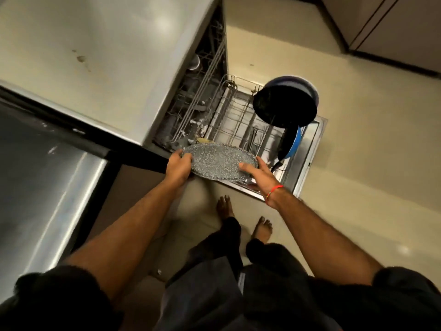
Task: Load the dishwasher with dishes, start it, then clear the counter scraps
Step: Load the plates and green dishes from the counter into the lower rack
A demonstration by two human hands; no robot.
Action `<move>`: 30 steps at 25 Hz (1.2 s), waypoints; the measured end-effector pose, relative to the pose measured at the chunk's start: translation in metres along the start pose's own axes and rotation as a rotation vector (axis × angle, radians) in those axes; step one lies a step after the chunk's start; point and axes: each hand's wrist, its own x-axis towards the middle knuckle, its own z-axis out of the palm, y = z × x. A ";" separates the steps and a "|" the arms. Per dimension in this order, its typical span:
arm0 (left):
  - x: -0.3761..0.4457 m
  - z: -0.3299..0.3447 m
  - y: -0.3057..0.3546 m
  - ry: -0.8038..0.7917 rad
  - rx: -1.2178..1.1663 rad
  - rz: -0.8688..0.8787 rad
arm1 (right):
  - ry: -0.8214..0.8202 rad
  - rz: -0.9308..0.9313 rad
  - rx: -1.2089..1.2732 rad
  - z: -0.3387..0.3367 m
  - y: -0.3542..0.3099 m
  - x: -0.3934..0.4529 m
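I hold a grey speckled round plate [218, 161] over the near end of the dishwasher's pulled-out lower rack [238, 123]. My left hand [179, 167] grips the plate's left edge. My right hand [256, 174] holds the right edge, thumb on top and fingers underneath. A black pan with a blue outside [285, 105] stands tilted in the rack's far right part, its handle pointing down toward the open door [307, 149]. A steel bowl [193, 62] sits in the upper rack under the counter.
The pale counter [95, 56] with a small brown scrap stain [81, 59] lies to the left. A steel sink [35, 182] is at lower left. My bare feet [243, 218] stand on the floor beside the open door. Cabinets [393, 27] are at top right.
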 end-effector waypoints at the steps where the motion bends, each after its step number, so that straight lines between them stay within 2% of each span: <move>1: 0.028 0.013 0.002 -0.003 0.003 -0.018 | -0.034 0.017 -0.042 -0.004 0.004 0.027; 3: 0.080 0.040 0.001 0.029 0.048 -0.022 | -0.125 0.050 -0.076 -0.009 0.015 0.080; 8: 0.212 0.093 -0.022 0.241 0.165 0.008 | -0.211 0.016 -0.144 -0.016 0.045 0.210; 11: 0.278 0.120 -0.042 0.308 0.255 -0.008 | -0.218 0.008 -0.205 -0.019 0.054 0.271; 14: 0.313 0.137 -0.040 0.369 0.351 -0.030 | -0.158 0.001 -0.220 -0.016 0.061 0.311; 17: 0.338 0.146 -0.036 0.340 0.487 -0.041 | -0.100 -0.011 -0.248 -0.010 0.063 0.334; 21: 0.352 0.159 -0.028 0.266 0.437 -0.060 | 0.018 0.023 -0.244 0.003 0.058 0.353; 24: 0.348 0.166 -0.025 0.241 0.488 -0.066 | 0.061 0.046 -0.251 0.004 0.052 0.356; 26: 0.340 0.164 -0.025 0.279 0.468 -0.060 | 0.041 0.047 -0.198 0.001 0.053 0.351; 30: 0.310 0.149 -0.034 0.401 0.664 0.085 | 0.141 0.009 -0.246 -0.015 0.059 0.337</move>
